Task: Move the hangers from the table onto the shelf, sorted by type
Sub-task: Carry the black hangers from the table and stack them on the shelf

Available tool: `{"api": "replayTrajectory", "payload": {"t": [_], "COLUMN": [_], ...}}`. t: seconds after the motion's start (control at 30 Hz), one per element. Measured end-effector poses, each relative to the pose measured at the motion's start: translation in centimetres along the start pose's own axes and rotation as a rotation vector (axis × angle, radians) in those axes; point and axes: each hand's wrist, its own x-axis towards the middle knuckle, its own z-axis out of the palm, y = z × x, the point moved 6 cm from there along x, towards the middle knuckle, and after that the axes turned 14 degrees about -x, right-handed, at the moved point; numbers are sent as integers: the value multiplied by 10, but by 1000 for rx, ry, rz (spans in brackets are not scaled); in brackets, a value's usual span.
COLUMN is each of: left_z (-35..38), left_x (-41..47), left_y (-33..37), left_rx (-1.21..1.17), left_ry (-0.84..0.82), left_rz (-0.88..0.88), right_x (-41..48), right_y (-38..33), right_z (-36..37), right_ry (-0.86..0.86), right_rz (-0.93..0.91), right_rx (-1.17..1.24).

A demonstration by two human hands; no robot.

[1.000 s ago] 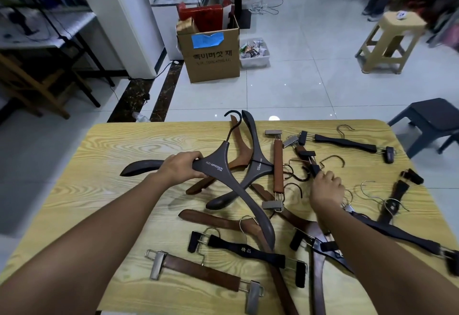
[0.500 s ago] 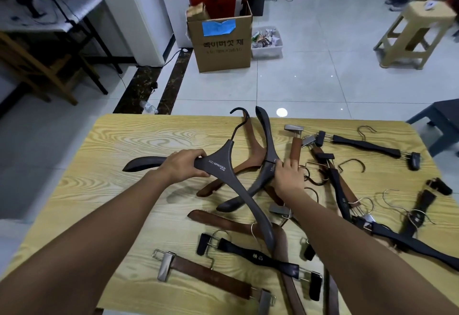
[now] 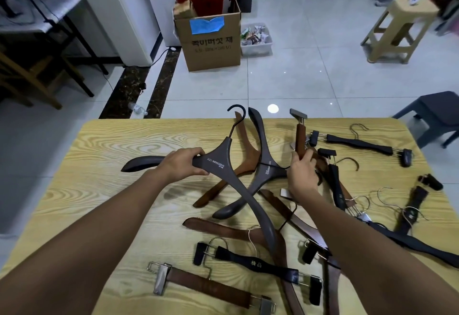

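A grey coat hanger [image 3: 223,165] is clamped in the left hand [image 3: 183,163] above mid-desk [image 3: 99,155]; a brown clip hanger [image 3: 301,138] is gripped by the right hand [image 3: 301,173]. Neighbouring hooks may be snagged and dragged off the far edge.

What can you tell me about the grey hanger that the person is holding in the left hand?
The grey hanger is a broad-shouldered coat type, matte and plastic-looking, with white lettering near its neck and a dark hook on top. The left hand grips one arm near the neck and holds it raised above the wooden table. Its other arm slants down toward the camera, across brown hangers lying beneath; whether it touches them is unclear.
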Motion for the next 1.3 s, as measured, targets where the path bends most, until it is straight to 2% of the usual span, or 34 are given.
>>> {"api": "replayTrajectory", "payload": {"t": [0.1, 0.2, 0.47, 0.57, 0.67, 0.8, 0.97, 1.3], "left_z": [1, 3, 15, 18, 19, 19, 10, -27], "left_x": [3, 4, 5, 4, 4, 4, 5, -11], "left_y": [9, 18, 30, 31, 31, 26, 15, -23], "left_rx": [-11, -7, -9, -2, -1, 17, 28, 9], "left_ry": [-5, -11, -28, -29, -28, -24, 0, 74], "left_rz": [17, 42, 59, 61, 57, 56, 53, -12], "right_x": [0, -3, -16, -19, -12, -5, 2, 6], "right_y": [14, 27, 57, 55, 41, 21, 1, -107], "right_z": [-8, -8, 19, 22, 18, 24, 15, -3], "right_ry": [36, 40, -175, -172, -89, -135, -64, -42], "right_rz": [-19, -17, 57, 83, 18, -46, -95, -380], "right_rx": [40, -23, -205, -252, -253, -103, -118, 83]}}
